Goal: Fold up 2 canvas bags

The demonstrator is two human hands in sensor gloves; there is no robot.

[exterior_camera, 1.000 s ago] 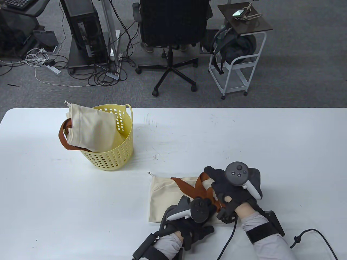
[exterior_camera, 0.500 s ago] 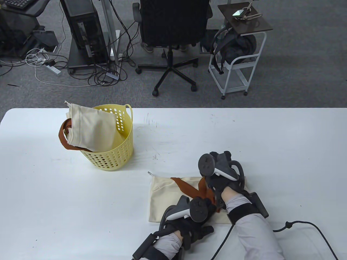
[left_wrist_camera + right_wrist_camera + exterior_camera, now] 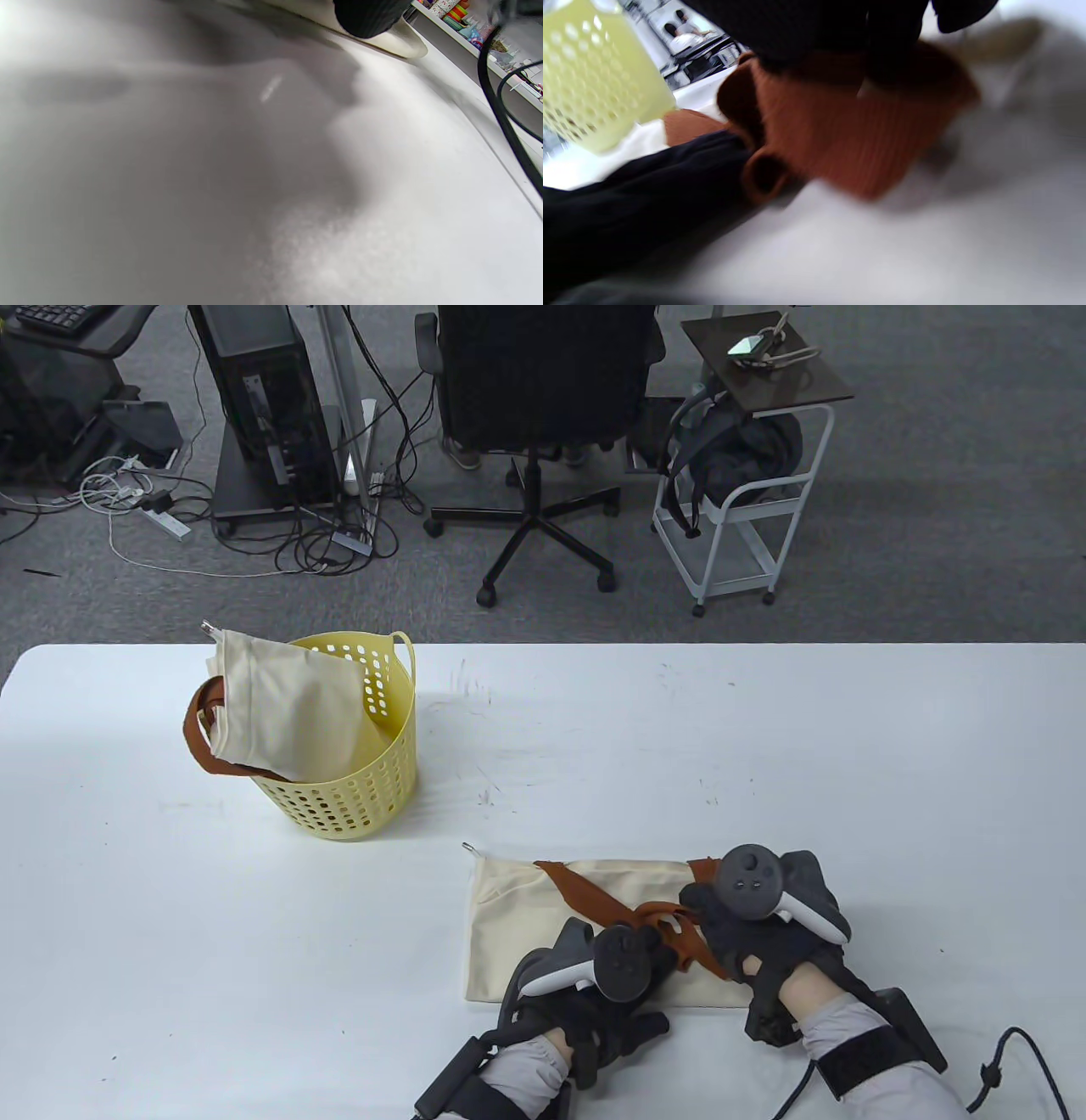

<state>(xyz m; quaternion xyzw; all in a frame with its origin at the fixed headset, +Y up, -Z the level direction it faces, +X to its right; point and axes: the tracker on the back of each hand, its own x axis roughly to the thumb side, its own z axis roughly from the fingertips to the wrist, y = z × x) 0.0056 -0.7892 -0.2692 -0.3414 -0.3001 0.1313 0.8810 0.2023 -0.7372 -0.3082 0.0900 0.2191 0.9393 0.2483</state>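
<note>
A cream canvas bag [image 3: 522, 925] lies flat on the white table [image 3: 848, 780] near its front edge, with brown straps [image 3: 585, 899] crossing over it. My left hand [image 3: 649, 940] rests on the straps at the bag's middle; its fingers are mostly hidden under the tracker. My right hand [image 3: 700, 903] grips a brown strap at the bag's right side; the right wrist view shows its fingers [image 3: 840, 38] closed on the strap [image 3: 848, 140]. A second cream bag [image 3: 280, 712] with a brown strap sits crumpled in the yellow basket [image 3: 356, 806].
The perforated yellow basket stands at the table's left and also shows in the right wrist view [image 3: 594, 84]. A black cable [image 3: 1010, 1052] trails from my right wrist. An office chair [image 3: 543, 407] and a white cart [image 3: 738, 526] stand beyond the table's far edge.
My right hand swung from the bag's far edge back toward the near right, drawing the brown strap across the bag. My left hand and the basket have not moved.
</note>
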